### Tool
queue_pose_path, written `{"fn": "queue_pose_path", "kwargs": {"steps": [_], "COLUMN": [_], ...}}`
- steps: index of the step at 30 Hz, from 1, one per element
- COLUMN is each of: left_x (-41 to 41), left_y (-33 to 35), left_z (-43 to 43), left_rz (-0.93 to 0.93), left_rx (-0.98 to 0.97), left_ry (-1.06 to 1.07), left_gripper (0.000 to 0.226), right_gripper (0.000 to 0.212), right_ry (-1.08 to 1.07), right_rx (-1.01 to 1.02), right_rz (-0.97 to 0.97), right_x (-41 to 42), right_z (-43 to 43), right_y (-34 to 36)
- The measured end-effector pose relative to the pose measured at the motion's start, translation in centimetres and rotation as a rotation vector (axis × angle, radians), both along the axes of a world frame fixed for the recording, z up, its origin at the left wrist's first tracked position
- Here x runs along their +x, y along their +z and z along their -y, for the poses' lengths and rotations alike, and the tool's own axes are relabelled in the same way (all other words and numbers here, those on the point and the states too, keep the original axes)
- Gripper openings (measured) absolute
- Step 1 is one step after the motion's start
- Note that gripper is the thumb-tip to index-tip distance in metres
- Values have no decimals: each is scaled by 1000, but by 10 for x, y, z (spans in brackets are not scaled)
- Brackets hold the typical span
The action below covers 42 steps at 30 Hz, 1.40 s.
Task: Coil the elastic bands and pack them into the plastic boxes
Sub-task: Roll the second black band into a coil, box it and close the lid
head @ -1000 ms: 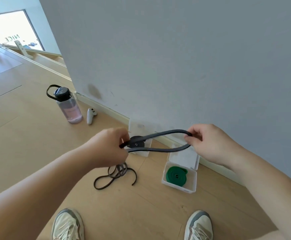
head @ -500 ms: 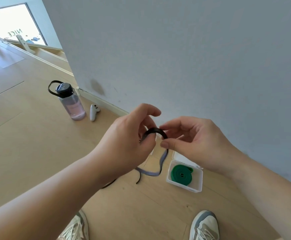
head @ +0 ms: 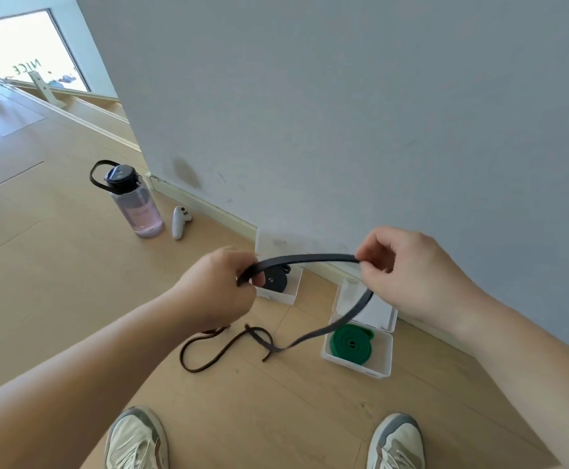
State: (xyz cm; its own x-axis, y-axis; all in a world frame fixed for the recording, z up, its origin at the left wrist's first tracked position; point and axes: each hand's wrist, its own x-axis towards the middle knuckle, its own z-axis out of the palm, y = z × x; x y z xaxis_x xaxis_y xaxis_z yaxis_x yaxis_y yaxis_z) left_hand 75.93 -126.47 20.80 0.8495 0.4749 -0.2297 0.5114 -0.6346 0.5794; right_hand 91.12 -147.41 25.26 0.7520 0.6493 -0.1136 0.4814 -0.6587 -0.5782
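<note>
A dark grey elastic band (head: 310, 258) stretches between my two hands above the floor. My left hand (head: 215, 289) grips its started coil end, and my right hand (head: 401, 269) pinches it farther along. From the right hand the band drops to the floor and ends in loose loops (head: 229, 346). An open white plastic box (head: 382, 362) near the wall holds a coiled green band (head: 350, 343). A second white box (head: 293, 292) behind my left hand holds a coiled black band (head: 276, 280), partly hidden.
A grey wall with a white skirting board (head: 208, 208) runs along the right. A pink water bottle (head: 134, 201) and a white controller (head: 179, 221) stand on the wooden floor at the left. My two shoes (head: 137, 438) are at the bottom edge.
My hands, close together half a second ago, have moved apart. A straight length of band is drawn out between them. The view has shifted slightly.
</note>
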Motion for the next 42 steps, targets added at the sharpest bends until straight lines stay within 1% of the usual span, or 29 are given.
{"fn": "queue_pose_path", "kwargs": {"steps": [1, 2, 3, 6, 7, 10, 12, 13, 15, 16, 19, 21, 22, 24, 26, 27, 29, 30, 31, 34, 36, 39, 41, 42], "left_x": [1, 0, -2, -5, -5, -2, -1, -1, -2, -2, -2, -4, -5, -7, -5, -3, -3, -4, -6, -8, -5, -1, -2, -2], "left_y": [8, 14, 19, 28, 30, 38, 42, 42, 35, 30, 8, -4, -7, -6, 3, 11, 26, 33, 40, 49, 49, 46, 42, 38], "left_z": [0, 3, 8, 30, 36, 46, 44, 40, 33, 30, 24, 18, 13, 3, -4, -4, 1, 5, 11, 32, 42, 45, 40, 37], "left_rz": [71, 132, 181, 312, 376, 527, 571, 562, 453, 342, -73, -279, -338, -350, -261, -185, 42, 162, 256, 438, 534, 628, 601, 537], "left_rx": [-26, -51, -67, -49, -47, -53, -64, -63, -18, 8, 64, 65, 45, 3, -16, -18, -58, -89, -114, -124, -122, -129, -44, -8], "left_ry": [-9, -37, -75, -178, -197, -215, -183, -167, -149, -145, -150, -173, -168, -116, -70, -54, -36, -36, -50, -155, -171, -112, -131, -146], "left_gripper": [33, 38, 41, 54, 58, 62, 60, 61, 60, 54, 19, 13, 13, 12, 20, 26, 37, 39, 40, 40, 37, 34, 39, 41], "right_gripper": [14, 14, 17, 35, 38, 34, 29, 27, 24, 22, 16, 16, 16, 19, 17, 16, 16, 16, 19, 33, 34, 26, 21, 19], "right_ry": [16, 28, 45, 136, 164, 164, 131, 127, 129, 124, 66, -11, -43, -86, -103, -104, -104, -97, -76, 66, 133, 102, 85, 88], "right_rx": [-91, -138, -134, 63, 134, 264, 320, 338, 377, 406, 536, 583, 556, 392, 170, 73, -74, -98, -80, 125, 252, 372, 418, 438], "right_rz": [-19, -58, -113, -314, -358, -357, -335, -315, -276, -268, -225, -202, -174, -91, -41, -32, -52, -80, -119, -309, -425, -413, -367, -344], "right_x": [4, 5, 4, -13, -20, -33, -35, -35, -34, -34, -31, -24, -19, -5, 11, 17, 23, 22, 20, 0, -15, -28, -29, -29], "right_z": [3, 4, 3, -3, -7, -15, -17, -17, -15, -14, -12, -8, -5, 0, 7, 10, 13, 12, 10, -1, -8, -14, -16, -16], "right_y": [-4, -6, -7, -2, 2, 12, 17, 18, 18, 18, 19, 18, 17, 10, -1, -7, -14, -16, -15, -4, 5, 12, 13, 13]}}
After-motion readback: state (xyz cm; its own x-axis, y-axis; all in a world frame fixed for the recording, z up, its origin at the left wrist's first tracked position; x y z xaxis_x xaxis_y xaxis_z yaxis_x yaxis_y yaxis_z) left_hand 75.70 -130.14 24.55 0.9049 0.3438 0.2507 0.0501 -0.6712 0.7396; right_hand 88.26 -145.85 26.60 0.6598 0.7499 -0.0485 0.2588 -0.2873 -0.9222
